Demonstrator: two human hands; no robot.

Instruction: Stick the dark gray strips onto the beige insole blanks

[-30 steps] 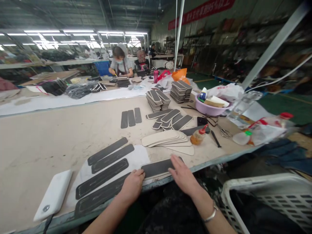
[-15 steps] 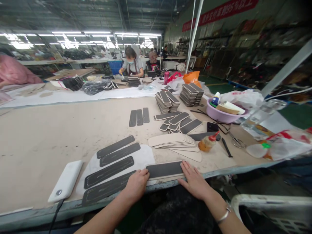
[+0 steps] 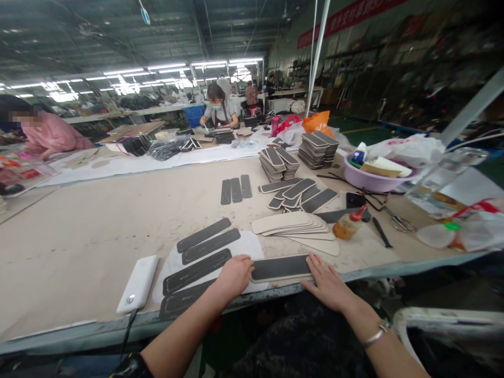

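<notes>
A flat black strip on a beige backing piece (image 3: 280,268) lies at the near edge of the workbench (image 3: 86,236). My left hand (image 3: 235,275) rests at its left end with the fingers curled under. My right hand (image 3: 327,283) lies at its right end, fingers stretched flat on the table. Left of the piece, several long black strips (image 3: 202,251) lie in a row on a white sheet. Just behind it sits a fanned pile of beige backing pieces (image 3: 293,226).
A white power bank (image 3: 138,283) with a cable lies at the left. A glue bottle (image 3: 346,224), scissors (image 3: 396,220), a purple bowl (image 3: 370,178) and stacks of finished pieces (image 3: 281,163) sit at the right. Other people work at benches behind. A white basket (image 3: 452,325) stands at lower right.
The view has swung left and slightly up, so a person in pink now shows at far left. Both hands stay at the ends of the same piece, which sits a little farther onto the table.
</notes>
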